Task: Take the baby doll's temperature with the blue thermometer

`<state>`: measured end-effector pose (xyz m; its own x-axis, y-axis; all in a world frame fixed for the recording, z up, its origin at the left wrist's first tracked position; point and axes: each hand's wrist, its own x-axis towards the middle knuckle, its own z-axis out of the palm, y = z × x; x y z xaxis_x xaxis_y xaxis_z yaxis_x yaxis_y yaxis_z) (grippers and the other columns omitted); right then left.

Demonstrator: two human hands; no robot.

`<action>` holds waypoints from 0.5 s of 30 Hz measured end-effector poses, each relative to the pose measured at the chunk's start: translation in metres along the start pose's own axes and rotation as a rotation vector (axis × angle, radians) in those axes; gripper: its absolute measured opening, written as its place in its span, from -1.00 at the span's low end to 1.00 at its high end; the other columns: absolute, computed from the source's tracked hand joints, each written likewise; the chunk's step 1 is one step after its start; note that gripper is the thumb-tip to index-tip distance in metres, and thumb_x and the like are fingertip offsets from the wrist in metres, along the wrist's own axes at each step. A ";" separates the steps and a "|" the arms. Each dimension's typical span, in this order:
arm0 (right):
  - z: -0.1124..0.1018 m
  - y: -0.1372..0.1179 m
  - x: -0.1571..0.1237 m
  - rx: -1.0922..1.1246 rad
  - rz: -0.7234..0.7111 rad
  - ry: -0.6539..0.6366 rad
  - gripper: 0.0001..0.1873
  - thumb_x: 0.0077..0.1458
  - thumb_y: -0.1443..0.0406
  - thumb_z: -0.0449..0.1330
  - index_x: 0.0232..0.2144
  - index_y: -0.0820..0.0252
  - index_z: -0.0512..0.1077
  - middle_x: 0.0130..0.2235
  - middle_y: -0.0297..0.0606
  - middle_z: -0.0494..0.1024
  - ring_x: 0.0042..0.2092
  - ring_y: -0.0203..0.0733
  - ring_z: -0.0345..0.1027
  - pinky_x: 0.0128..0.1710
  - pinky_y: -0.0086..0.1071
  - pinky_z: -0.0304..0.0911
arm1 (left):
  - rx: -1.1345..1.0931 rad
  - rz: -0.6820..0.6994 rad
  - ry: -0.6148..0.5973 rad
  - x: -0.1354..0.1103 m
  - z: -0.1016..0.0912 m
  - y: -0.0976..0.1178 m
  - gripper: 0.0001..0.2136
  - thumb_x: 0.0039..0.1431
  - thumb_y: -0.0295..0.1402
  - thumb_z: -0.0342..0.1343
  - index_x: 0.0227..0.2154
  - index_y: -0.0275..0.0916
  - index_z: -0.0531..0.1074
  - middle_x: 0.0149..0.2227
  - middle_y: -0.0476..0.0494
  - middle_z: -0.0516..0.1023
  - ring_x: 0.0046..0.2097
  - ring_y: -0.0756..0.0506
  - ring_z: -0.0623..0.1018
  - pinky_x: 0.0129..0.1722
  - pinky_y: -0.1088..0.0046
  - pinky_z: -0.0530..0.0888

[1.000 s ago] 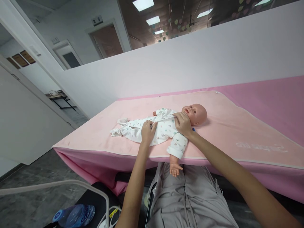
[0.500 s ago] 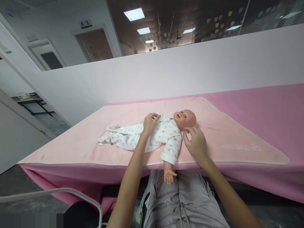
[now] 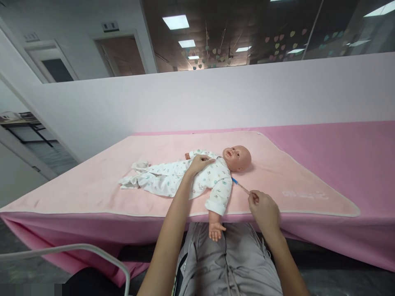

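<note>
A baby doll (image 3: 237, 158) in a white patterned onesie (image 3: 203, 179) lies on its back, head to the right, one arm hanging over the bed's front edge. My left hand (image 3: 200, 163) rests on the chest, fingers closed on the onesie's front near the neckline. By the doll's near shoulder, my right hand (image 3: 264, 207) pinches the end of a thin glass thermometer (image 3: 240, 186). Its blue end points at the shoulder and neck, and the tip lies close to the sleeve. Whether it touches the cloth I cannot tell.
A pale pink mat (image 3: 296, 176) with a white border lies over a darker pink sheet (image 3: 354, 164). Behind the bed rises a white wall (image 3: 216, 98) with a window above. A curved metal bar (image 3: 77, 247) stands at the lower left.
My right hand has drawn back from beside the doll's head towards me, and the thermometer now shows in its fingers. My left hand stays on the chest. The view has shifted slightly.
</note>
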<state>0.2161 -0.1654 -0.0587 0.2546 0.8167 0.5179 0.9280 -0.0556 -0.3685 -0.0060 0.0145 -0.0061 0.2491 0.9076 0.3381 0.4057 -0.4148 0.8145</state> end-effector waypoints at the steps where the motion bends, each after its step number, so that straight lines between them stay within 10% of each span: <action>1: 0.000 0.003 0.000 0.038 0.024 0.039 -0.77 0.04 0.32 0.01 -0.39 0.21 0.48 -0.46 -0.26 0.52 -0.41 -0.23 0.33 -0.44 -0.42 0.05 | -0.019 -0.018 0.028 0.001 0.000 0.000 -0.58 -0.08 0.01 0.08 -0.59 -0.33 0.50 -0.61 -0.03 0.42 -0.50 0.02 0.34 -0.47 0.50 0.23; 9: -0.025 -0.001 0.008 0.238 -0.051 0.483 -0.76 0.05 0.28 0.06 -0.39 0.28 0.49 -0.47 -0.22 0.53 -0.48 -0.28 0.35 -0.41 -0.44 0.22 | 0.022 -0.007 -0.072 -0.005 -0.004 0.011 -0.65 -0.31 -0.10 0.28 -0.49 -0.27 0.52 -0.47 -0.06 0.51 -0.41 -0.01 0.41 -0.40 0.49 0.28; 15: -0.050 -0.045 0.042 0.380 -0.221 0.584 -0.81 0.09 0.33 0.06 -0.34 0.25 0.47 -0.42 -0.22 0.54 -0.40 -0.27 0.38 -0.35 -0.41 0.28 | -0.033 -0.056 -0.057 -0.007 -0.003 0.015 -0.68 -0.25 -0.12 0.25 -0.53 -0.31 0.54 -0.53 -0.11 0.51 -0.45 -0.02 0.40 -0.45 0.47 0.27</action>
<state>0.1985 -0.1569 0.0186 0.2745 0.3401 0.8994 0.8430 0.3648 -0.3952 -0.0048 0.0024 0.0051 0.2769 0.9236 0.2650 0.3911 -0.3602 0.8469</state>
